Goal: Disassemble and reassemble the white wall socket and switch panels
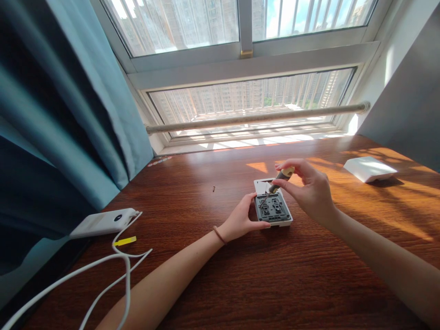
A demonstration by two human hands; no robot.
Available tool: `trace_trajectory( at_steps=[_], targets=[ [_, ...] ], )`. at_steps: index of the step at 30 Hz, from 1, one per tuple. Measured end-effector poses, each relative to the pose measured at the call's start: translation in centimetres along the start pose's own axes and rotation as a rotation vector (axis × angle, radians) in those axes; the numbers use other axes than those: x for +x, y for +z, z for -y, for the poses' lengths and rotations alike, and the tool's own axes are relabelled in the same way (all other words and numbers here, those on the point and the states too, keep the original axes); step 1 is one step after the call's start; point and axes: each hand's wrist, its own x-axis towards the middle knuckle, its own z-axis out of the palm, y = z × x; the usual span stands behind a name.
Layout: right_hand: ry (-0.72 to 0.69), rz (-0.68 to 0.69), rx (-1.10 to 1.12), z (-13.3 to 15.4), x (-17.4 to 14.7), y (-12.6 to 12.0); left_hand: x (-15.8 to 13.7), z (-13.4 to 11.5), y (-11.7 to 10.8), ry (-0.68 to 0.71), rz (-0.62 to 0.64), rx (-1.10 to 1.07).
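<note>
Lying flat on the wooden table (261, 284), a little beyond its middle, is a white wall switch module (273, 208) turned back-side up, its grey inner frame and dark terminal blocks facing the camera. Any lettering on that grey back is too small to read. A white plate (263, 185) lies just behind it, touching or nearly touching its far edge.

The left hand (242, 220) grips the module's near left corner, thumb along the front edge and fingers curled at the left side, pinning it to the table. The right hand (309, 188) is closed in a fingertip pinch on a screwdriver (280, 178) with a yellow and black handle. The tool is tilted, handle up to the right, and its thin shaft slants down left to the module's far left part. A thin band circles the left wrist.

A small dark screw (213, 188) lies alone on the wood, well to the left of the module. Farther left, near the table's edge by the blue curtain (68, 114), sits a white power bank (103, 222) with a white cable (127, 261) looping toward the camera; the cable carries a yellow tag (125, 240), and no print on it can be made out. At the far right rests a white square cover (369, 168), well apart from the hands. Beyond the table, a window (247, 101) shows high-rise blocks.
</note>
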Motion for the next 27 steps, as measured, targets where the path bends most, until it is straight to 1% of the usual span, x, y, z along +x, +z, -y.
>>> trace_trajectory(
  at_steps=[2, 5, 7, 9, 11, 14, 16, 19, 21, 24, 27],
  targets=[
    [-0.021, 0.009, -0.103, 0.1, 0.2, -0.4, 0.0, 0.1, 0.0, -0.005, -0.002, 0.004],
    [-0.063, 0.163, -0.065, 0.1, 0.7, -1.1, 0.0, 0.1, 0.1, -0.003, -0.016, 0.020],
    [-0.124, 0.265, -0.032, 0.1, 1.0, -1.5, 0.0, 0.0, 0.1, -0.003, -0.014, 0.022],
    [-0.185, 0.311, -0.046, 0.0, 1.1, -1.4, 0.0, -0.1, 0.1, -0.009, -0.009, 0.023],
    [-0.183, 0.279, -0.042, 0.0, 0.9, -1.1, -0.1, -0.2, 0.0, -0.012, -0.004, 0.013],
    [-0.085, 0.158, 0.046, 0.0, 0.5, -0.6, 0.0, -0.1, 0.0, -0.005, -0.002, -0.006],
    [-0.040, 0.130, 0.078, 0.1, 0.3, -0.5, 0.0, -0.1, 0.0, -0.002, -0.006, -0.001],
    [0.002, 0.181, 0.099, 0.3, 0.5, -0.8, 0.0, 0.0, 0.1, -0.002, -0.013, 0.016],
    [0.002, 0.203, 0.092, 0.4, 0.7, -1.2, 0.0, 0.1, 0.1, 0.001, -0.017, 0.021],
    [-0.030, 0.208, -0.008, 0.6, 1.0, -1.7, 0.0, 0.2, 0.1, 0.002, -0.015, 0.017],
    [0.002, 0.269, -0.073, 0.9, 1.2, -2.3, 0.0, 0.0, 0.1, 0.000, -0.008, 0.003]
  ],
)
